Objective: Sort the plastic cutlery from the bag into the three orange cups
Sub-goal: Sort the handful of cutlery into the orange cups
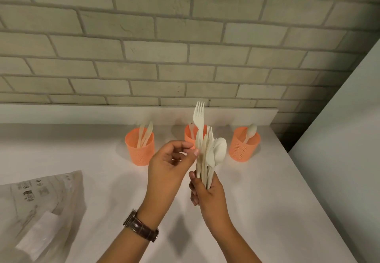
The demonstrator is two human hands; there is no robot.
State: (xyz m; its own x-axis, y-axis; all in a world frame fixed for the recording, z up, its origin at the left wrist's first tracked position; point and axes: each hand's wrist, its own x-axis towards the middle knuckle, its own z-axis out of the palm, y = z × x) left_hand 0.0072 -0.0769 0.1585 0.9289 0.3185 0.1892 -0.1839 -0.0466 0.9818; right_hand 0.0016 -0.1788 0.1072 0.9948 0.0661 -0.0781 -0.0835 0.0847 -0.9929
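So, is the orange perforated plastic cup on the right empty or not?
Not empty. The right orange perforated plastic cup stands upright on the white counter, with a white plastic spoon sticking out above its rim.

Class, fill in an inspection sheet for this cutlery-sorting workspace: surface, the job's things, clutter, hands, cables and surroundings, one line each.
Surface: white countertop, bare apart from the items below.
Job's things: three orange cups along the back; left cup holds knives, middle cup a fork, right cup a spoon. Clear plastic bag lies at front left.
Clutter: nothing seen.
Hands: right hand grips a mixed bundle of cutlery upright; left hand, wearing a brown-strapped watch, pinches the tall fork in that bundle.
Cables: nothing seen.
Surroundings: grey brick wall behind; white panel at right.
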